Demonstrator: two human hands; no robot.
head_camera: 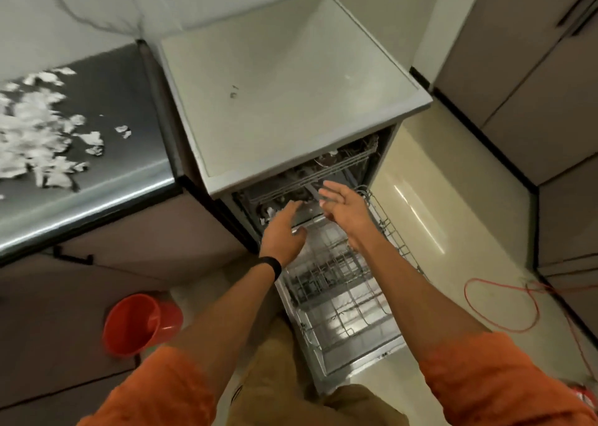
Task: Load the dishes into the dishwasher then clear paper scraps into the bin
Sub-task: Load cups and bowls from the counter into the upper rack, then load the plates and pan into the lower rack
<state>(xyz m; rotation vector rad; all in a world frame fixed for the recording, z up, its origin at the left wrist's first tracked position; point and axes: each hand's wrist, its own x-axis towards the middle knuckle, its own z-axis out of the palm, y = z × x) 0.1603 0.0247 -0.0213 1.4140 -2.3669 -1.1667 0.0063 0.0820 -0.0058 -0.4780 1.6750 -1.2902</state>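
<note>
the grey wire upper rack (323,172) of the open steel dishwasher (291,101) sits just ahead of both hands, front rail crosswise, with the left hand (284,228) and right hand (343,208) equally near, both empty and straight-fingered.

A: Upper grey wire rack (326,169) of the open dishwasher (291,85)?
B: Contents dark and blurred; no item can be identified.
A: Left hand (283,228)?
B: Fingertips smeared by motion blur; contact with the rack undetermined.
A: White torn paper scraps (35,127)?
B: Blurred, the heap cut off by the left edge.
A: Round red plastic bucket (136,322)?
B: Near side partly hidden behind the orange sleeve (155,390).
</note>
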